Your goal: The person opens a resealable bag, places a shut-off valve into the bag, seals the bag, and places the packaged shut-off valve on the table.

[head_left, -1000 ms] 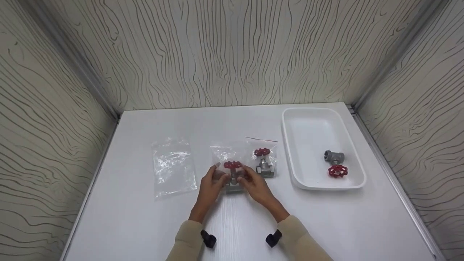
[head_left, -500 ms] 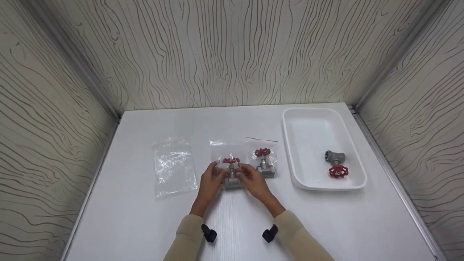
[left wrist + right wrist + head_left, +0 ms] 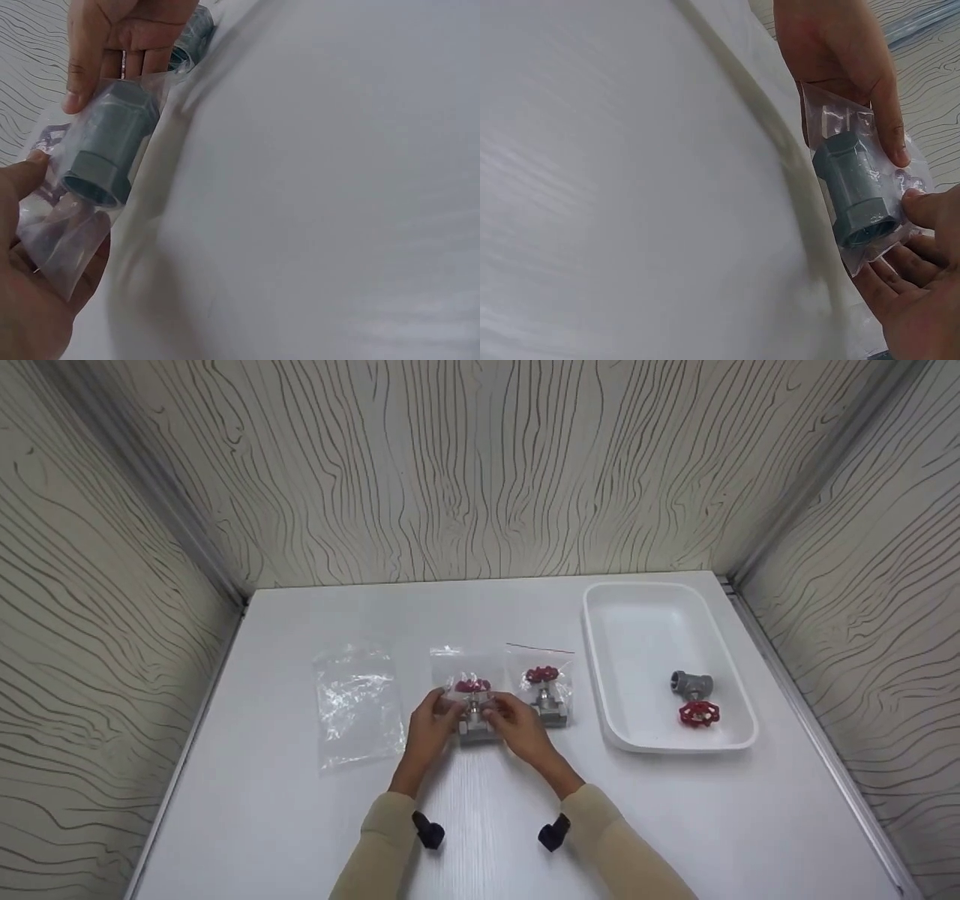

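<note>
A gate valve [image 3: 474, 709] with a red handwheel and grey metal body is inside a clear plastic bag [image 3: 457, 660], near the middle of the white table. My left hand [image 3: 433, 727] grips the bag's left side, thumb on the front and fingers behind. On the right side, my right hand [image 3: 521, 727] holds it the same way. The wrist views show the valve body [image 3: 112, 146] through the film, lower end facing the camera, thumbs pressing the plastic. A second bagged valve [image 3: 547, 705] lies just right of my right hand.
A flat clear bag [image 3: 360, 709] lies on the table [image 3: 300, 825] to the left. At right stands a white tray [image 3: 592, 660] holding an unbagged valve [image 3: 694, 694] with a red handwheel. Patterned panels [image 3: 480, 472] enclose the back and sides.
Both hands have moved slightly away from me and to the left, carrying the bagged gate valve along. The tray, the flat bag and the second bagged valve stay in place.
</note>
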`<state>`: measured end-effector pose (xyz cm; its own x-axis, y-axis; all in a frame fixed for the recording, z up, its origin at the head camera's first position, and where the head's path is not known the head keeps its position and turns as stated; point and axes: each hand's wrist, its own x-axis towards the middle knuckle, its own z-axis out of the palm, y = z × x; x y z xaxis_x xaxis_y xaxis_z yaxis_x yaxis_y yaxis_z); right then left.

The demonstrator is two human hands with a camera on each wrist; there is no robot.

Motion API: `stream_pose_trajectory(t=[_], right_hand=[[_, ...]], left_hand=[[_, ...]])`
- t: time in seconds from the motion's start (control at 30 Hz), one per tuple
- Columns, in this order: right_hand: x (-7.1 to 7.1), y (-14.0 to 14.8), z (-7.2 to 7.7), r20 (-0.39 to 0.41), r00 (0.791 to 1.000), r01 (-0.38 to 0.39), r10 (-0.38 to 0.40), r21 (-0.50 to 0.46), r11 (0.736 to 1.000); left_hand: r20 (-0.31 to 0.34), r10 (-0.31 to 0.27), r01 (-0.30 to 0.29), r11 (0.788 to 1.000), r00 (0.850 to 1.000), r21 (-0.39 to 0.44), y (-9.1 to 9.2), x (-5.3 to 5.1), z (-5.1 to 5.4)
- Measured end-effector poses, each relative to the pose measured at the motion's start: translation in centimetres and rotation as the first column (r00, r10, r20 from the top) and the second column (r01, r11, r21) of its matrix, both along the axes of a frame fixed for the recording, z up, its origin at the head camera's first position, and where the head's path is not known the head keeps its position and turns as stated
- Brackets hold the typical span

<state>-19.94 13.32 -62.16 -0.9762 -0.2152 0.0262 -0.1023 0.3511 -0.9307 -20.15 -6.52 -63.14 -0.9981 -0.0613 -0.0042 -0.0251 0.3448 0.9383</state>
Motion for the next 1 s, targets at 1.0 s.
stream_pose_trajectory(t=[1.0], right_hand=[[-1.3,-0.3,-0.6,-0.015,0.999,-0.032,0.032,0.022,0.999]], left_hand=[[0.074,-0.020,0.019,1.000,0.997,0.014,-0.4,-1.7,-0.7]])
